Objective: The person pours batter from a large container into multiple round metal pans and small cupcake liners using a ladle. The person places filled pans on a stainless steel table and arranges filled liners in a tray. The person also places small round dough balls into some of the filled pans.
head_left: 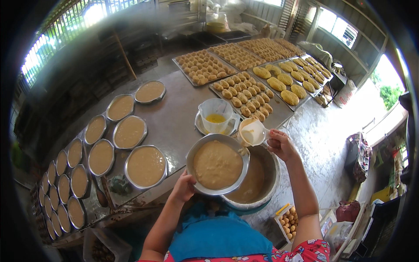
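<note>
At the tabletop's near edge, left hand [183, 187] is gripping a round batter-filled metal pan [217, 164], fingers curled under rim; right hand [281, 145], fingers closed on handle, is tipping a small white plastic cup [252, 132] above a large metal batter basin [257, 181].

Work surface: long grey metal-topped table [174, 118], running away from me, worn at my edge.

Landmark: clear measuring jug [215, 115] w/ yellow liquid, standing on a small plate [200, 127] approx mid-table.

Left of jug: round metal pans [129, 132] filled w/ tan batter, in two rows, continuing to the table's far-left end.

Beyond and right of jug: flat metal trays [203, 67] of small golden dough pieces, set edge to edge; the trays furthest right carry larger oval pieces [276, 84].

Near side of jug, at my edge: big metal basin [267, 183] of batter.
</note>
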{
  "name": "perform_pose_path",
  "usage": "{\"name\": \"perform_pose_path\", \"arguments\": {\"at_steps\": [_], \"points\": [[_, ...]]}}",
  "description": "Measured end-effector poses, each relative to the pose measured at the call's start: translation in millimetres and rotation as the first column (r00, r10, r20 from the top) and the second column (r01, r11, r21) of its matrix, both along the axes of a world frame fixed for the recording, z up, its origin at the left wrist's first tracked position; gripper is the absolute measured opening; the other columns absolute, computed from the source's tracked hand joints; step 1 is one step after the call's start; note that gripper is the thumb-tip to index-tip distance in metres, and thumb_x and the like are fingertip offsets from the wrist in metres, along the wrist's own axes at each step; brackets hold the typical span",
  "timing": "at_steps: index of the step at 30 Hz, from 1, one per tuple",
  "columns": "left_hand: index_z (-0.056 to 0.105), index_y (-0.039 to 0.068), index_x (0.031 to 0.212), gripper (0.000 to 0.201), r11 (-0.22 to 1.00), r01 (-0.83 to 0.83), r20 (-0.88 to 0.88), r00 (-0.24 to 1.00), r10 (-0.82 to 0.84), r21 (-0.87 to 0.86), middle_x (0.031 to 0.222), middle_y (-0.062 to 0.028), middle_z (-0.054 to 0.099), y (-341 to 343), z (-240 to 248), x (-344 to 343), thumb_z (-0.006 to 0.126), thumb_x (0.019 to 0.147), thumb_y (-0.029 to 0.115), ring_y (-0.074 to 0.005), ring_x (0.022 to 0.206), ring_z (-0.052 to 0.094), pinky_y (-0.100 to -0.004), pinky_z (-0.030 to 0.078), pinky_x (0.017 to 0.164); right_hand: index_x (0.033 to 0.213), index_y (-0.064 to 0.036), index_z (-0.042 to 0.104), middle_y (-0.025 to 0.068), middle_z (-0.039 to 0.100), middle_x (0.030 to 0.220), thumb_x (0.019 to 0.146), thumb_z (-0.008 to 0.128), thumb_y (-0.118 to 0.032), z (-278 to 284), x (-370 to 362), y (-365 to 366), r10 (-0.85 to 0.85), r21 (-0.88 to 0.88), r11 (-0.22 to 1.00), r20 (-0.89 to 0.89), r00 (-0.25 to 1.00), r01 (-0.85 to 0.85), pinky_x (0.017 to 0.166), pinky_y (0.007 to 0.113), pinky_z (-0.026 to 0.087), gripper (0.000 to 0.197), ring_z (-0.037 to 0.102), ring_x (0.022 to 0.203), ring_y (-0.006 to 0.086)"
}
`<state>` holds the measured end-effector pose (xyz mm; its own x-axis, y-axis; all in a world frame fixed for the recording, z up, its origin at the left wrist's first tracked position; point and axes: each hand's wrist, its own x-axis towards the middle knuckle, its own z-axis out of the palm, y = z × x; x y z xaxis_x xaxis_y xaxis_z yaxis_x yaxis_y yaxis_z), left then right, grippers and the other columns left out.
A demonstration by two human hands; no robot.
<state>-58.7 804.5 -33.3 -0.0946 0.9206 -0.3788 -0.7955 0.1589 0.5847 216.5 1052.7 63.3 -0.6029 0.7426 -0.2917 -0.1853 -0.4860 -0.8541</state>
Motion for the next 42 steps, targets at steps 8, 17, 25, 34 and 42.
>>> {"name": "perform_pose_path", "arguments": {"at_steps": [8,17,25,34,42], "points": [[0.038,0.003,0.129,0.063,1.0,-0.001,0.032,0.999,0.0,0.025,0.112,-0.0153,0.055,2,-1,-2,0.042,0.067,-0.002,-0.0242,0.091,0.063,-0.033,0.059,0.064,0.094,-0.0107,0.055,-0.0101,0.034,0.059,0.09,0.059,-0.018,-2,6,8,0.122,-0.011,0.992,-0.059,0.991,-0.123,0.046,0.017,0.035,0.009,0.033,0.05,0.0013],[0.034,0.009,0.133,0.067,1.0,-0.001,0.073,0.997,0.003,-0.023,0.107,-0.0121,0.056,3,9,2,0.042,0.068,-0.002,-0.0194,0.077,0.063,-0.0275,0.057,0.051,0.093,-0.0102,0.054,-0.0093,0.032,0.058,0.091,0.057,-0.019,-7,16,-5,0.051,-0.004,0.999,0.017,0.999,-0.051,0.044,0.018,0.033,0.009,0.031,0.048,0.0016],[0.034,0.009,0.133,0.066,1.0,-0.007,0.074,0.997,0.008,-0.013,0.109,-0.0136,0.055,5,4,1,0.041,0.068,-0.002,-0.0226,0.08,0.064,-0.0314,0.058,0.052,0.089,-0.0113,0.051,-0.0097,0.028,0.055,0.09,0.055,-0.017,-5,17,-24,0.027,-0.152,0.987,-0.188,0.982,-0.057,0.04,0.018,0.026,0.007,0.027,0.046,0.0022],[0.039,0.007,0.128,0.063,0.999,-0.021,0.01,1.0,0.021,-0.051,0.11,-0.0132,0.056,-1,-6,2,0.041,0.066,-0.002,-0.0242,0.09,0.062,-0.0354,0.057,0.066,0.086,-0.0101,0.051,-0.0083,0.029,0.056,0.092,0.054,-0.016,47,-16,-67,-0.088,0.154,0.982,-0.128,0.988,0.108,0.044,0.019,0.028,0.009,0.028,0.048,0.0027],[0.037,0.009,0.131,0.066,0.989,-0.117,-0.004,0.993,0.117,-0.091,0.102,-0.012,0.053,-11,-9,-1,0.042,0.066,-0.003,-0.0242,0.08,0.061,-0.0359,0.059,0.055,0.081,-0.0115,0.049,-0.0075,0.028,0.056,0.093,0.054,-0.016,11,-18,-59,-0.21,-0.171,0.971,-0.263,0.942,0.168,0.044,0.021,0.025,0.014,0.026,0.048,0.0045]]}}
